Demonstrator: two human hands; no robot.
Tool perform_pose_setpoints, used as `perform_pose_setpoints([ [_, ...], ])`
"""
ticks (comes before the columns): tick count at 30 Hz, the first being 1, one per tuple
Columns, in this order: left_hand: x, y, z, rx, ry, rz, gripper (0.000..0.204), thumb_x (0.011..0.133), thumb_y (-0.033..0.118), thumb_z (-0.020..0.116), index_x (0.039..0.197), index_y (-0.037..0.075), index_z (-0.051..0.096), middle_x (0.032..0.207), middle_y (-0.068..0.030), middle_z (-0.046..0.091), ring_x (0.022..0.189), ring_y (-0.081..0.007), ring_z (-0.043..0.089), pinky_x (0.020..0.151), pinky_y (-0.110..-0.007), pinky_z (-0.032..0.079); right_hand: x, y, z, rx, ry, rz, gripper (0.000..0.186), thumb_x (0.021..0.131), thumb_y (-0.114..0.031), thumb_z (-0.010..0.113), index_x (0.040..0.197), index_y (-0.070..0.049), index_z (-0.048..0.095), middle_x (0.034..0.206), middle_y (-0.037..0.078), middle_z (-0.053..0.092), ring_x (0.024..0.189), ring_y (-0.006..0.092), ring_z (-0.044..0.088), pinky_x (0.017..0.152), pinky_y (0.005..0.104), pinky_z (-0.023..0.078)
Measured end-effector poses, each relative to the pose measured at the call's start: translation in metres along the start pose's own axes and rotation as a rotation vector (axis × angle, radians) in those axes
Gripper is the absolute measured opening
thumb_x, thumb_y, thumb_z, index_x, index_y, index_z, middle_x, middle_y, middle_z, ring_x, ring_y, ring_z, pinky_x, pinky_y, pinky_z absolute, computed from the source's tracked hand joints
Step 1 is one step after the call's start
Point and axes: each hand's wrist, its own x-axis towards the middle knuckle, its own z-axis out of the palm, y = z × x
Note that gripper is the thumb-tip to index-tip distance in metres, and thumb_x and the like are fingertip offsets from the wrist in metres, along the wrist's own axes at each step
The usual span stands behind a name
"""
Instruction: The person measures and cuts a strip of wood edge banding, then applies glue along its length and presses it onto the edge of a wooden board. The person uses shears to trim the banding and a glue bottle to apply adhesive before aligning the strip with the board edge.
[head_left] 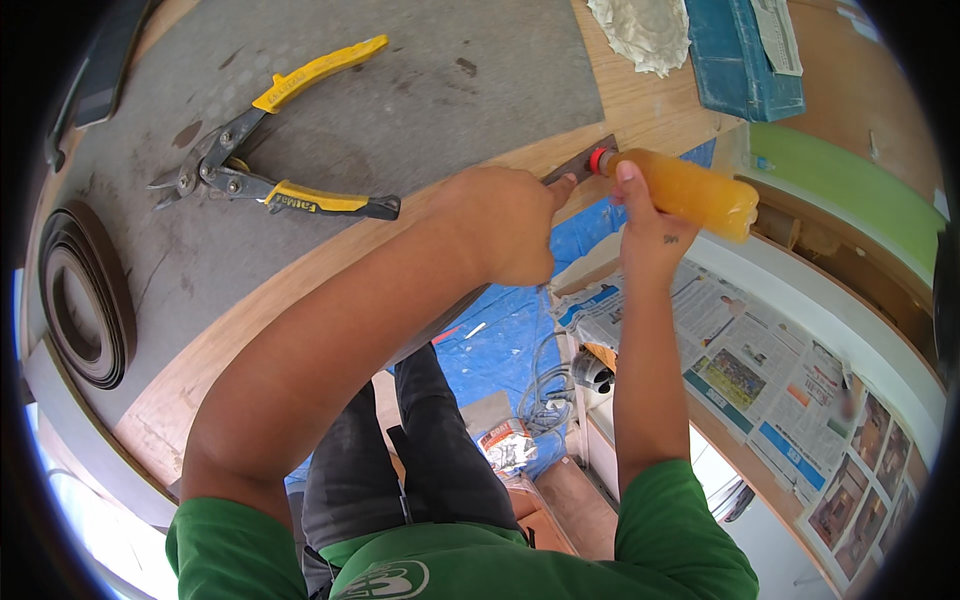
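Note:
My right hand (pixel 652 235) is wrapped around a clear plastic bottle (pixel 695 192) of amber liquid. The bottle is tipped on its side, and its red-capped end meets a narrow dark strip (pixel 598 150) by the board's edge. My left hand (pixel 505 225) is closed around that strip, one finger lying along it; the strip's tail hangs down below the hand. Left of my hands, yellow-handled tin snips (pixel 265 140) lie with handles apart on a grey-topped board (pixel 450 90). A coil of dark edging strip (pixel 85 295) rests at the board's left side.
A crumpled whitish sheet (pixel 645 32) and a blue plastic case (pixel 745 60) are at the far right of the board. Newspaper (pixel 740 350) covers a surface to the right. Below lie a blue tarp (pixel 505 325) and a grey cable (pixel 545 390).

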Motion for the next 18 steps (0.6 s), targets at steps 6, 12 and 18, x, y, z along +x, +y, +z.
perform_pose_setpoints([
  [6,0.000,0.000,-0.002,-0.013,-0.030,-0.011,0.087,0.075,0.023,0.068,0.158,0.011,0.044,0.093,-0.0215,0.074,0.096,-0.0391,0.072,0.088,-0.049,0.058,0.001,-0.001,-0.002,-0.079,-0.026,-0.040,0.023,0.090,-0.015,0.083,0.097,0.003,0.070,0.081,0.008,0.071,0.068,0.0150,0.065,0.065,0.0278,0.052],
  [12,-0.001,0.001,-0.004,-0.047,-0.031,-0.013,0.087,0.075,0.023,0.067,0.158,0.011,0.044,0.095,-0.0231,0.074,0.099,-0.0394,0.071,0.090,-0.049,0.057,0.002,-0.007,0.000,-0.041,-0.050,-0.041,0.023,0.088,-0.016,0.084,0.094,0.002,0.072,0.082,0.007,0.070,0.070,0.0142,0.064,0.066,0.0273,0.051],
  [18,-0.002,0.001,-0.005,-0.035,-0.034,-0.010,0.086,0.075,0.022,0.067,0.157,0.011,0.045,0.095,-0.0235,0.074,0.098,-0.0400,0.072,0.090,-0.049,0.057,0.013,-0.005,0.002,-0.071,-0.024,-0.020,0.024,0.087,-0.014,0.085,0.097,0.003,0.071,0.086,0.008,0.072,0.070,0.0136,0.065,0.065,0.0281,0.053],
])
